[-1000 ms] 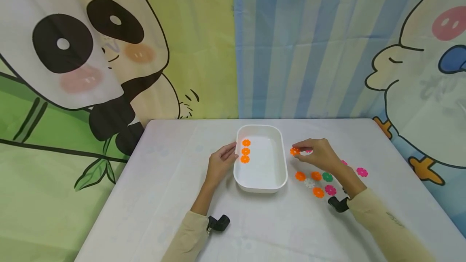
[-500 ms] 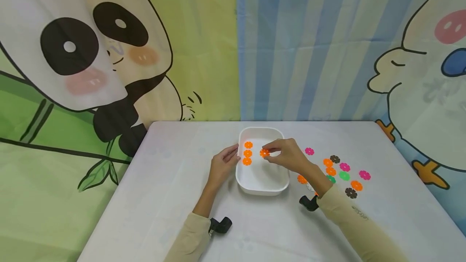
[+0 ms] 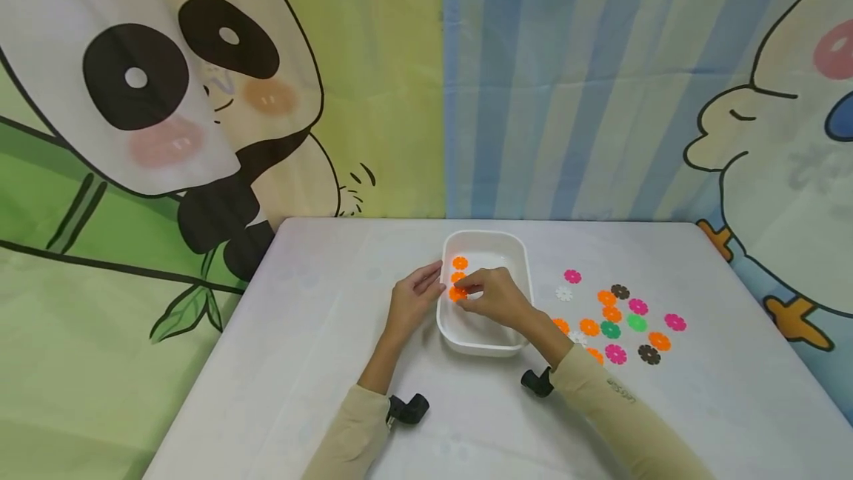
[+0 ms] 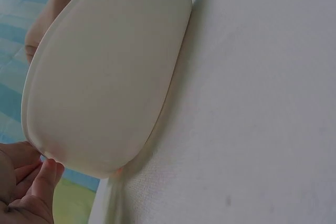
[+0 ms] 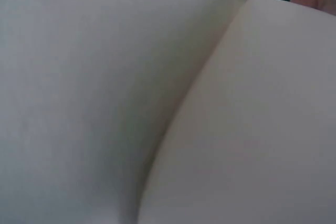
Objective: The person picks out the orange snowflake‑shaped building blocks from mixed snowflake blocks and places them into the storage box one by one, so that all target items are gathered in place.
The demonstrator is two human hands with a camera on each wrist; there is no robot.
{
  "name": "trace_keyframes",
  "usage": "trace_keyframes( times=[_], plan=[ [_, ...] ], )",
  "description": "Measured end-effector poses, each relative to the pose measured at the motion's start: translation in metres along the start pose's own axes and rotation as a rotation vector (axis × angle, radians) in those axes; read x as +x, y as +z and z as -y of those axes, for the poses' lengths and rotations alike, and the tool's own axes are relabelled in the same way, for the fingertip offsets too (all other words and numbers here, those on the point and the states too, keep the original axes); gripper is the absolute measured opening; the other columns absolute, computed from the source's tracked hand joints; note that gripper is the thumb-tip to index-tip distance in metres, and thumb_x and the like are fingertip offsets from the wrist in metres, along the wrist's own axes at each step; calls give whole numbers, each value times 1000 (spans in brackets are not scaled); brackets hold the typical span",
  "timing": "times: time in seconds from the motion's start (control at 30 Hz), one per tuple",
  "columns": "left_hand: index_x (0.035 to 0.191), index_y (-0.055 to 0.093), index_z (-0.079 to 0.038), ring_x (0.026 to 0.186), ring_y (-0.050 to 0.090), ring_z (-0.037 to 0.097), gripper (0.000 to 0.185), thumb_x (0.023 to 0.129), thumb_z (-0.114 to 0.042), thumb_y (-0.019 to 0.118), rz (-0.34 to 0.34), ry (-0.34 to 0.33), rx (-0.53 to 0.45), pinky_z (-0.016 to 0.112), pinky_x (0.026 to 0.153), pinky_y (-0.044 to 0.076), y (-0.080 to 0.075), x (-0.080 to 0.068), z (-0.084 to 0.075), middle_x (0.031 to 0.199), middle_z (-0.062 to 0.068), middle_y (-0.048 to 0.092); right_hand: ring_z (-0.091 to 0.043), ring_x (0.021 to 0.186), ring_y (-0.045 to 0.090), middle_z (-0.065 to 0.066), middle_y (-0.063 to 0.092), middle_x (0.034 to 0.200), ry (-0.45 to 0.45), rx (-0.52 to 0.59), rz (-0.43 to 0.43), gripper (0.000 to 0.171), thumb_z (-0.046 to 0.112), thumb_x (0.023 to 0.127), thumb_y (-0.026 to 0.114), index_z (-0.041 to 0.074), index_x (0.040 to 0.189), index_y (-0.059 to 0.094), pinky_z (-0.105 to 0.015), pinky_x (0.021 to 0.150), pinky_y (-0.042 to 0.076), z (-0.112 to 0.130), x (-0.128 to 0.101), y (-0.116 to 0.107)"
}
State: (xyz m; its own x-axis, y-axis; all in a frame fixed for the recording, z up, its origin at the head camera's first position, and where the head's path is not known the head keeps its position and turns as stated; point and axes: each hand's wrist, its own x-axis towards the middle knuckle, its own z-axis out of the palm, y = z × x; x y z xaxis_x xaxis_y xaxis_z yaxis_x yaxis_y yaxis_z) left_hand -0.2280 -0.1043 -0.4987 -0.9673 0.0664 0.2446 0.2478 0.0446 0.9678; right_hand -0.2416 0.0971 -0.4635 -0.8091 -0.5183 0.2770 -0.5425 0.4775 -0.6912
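A white rectangular tub point(image 3: 485, 339) stands on the table, its outer wall filling much of the left wrist view. My left hand point(image 3: 412, 304) holds its left rim between thumb and fingers. Inside, along the left wall, orange flower-shaped discs point(image 3: 460, 263) form a column. Over the near end of that column, my right hand point(image 3: 496, 298) pinches another orange flower-shaped disc; its fingers and the discs overlap, so whether the held one touches the tub floor I cannot tell. The right wrist view catches only the tub's outer wall point(image 5: 252, 129) and the tablecloth.
Loose flower-shaped discs lie right of the tub: several orange ones point(image 3: 659, 341), pink point(image 3: 675, 322), green point(image 3: 609, 330), brown point(image 3: 649, 354) and white point(image 3: 563, 293). A white cloth covers the table point(image 3: 320, 302). Behind it hangs a printed curtain point(image 3: 506, 95).
My right hand has carried an orange disc leftward from the loose discs, across the tub's interior, to the near end of the column. My left hand stays at the rim.
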Motion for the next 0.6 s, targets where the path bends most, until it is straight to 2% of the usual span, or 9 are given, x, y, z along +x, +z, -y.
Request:
trace_keyframes(
  times=[0.23,0.43,0.6],
  plan=[
    [130,60,1,119,59,26,41,90,0,67,8,9,-8,23,90,52,0,1,1,131,18,60,-22,85,71,-9,74,96,18,-20,38,27,6,77,79,0,104,75,-35,80,60,-4,1,10],
    [131,57,4,121,58,27,42,91,-2,67,14,14,-3,24,91,52,0,1,-1,133,20,58,-23,85,71,-10,74,94,-18,-47,57,26,2,75,79,-2,100,75,-32,78,60,-7,4,13],
    [131,56,6,121,58,28,42,90,2,66,12,10,1,25,91,52,0,1,-1,133,22,57,-17,81,68,-6,74,90,-35,-109,83,24,3,74,81,1,97,76,-29,77,59,-9,5,16]
  ],
)
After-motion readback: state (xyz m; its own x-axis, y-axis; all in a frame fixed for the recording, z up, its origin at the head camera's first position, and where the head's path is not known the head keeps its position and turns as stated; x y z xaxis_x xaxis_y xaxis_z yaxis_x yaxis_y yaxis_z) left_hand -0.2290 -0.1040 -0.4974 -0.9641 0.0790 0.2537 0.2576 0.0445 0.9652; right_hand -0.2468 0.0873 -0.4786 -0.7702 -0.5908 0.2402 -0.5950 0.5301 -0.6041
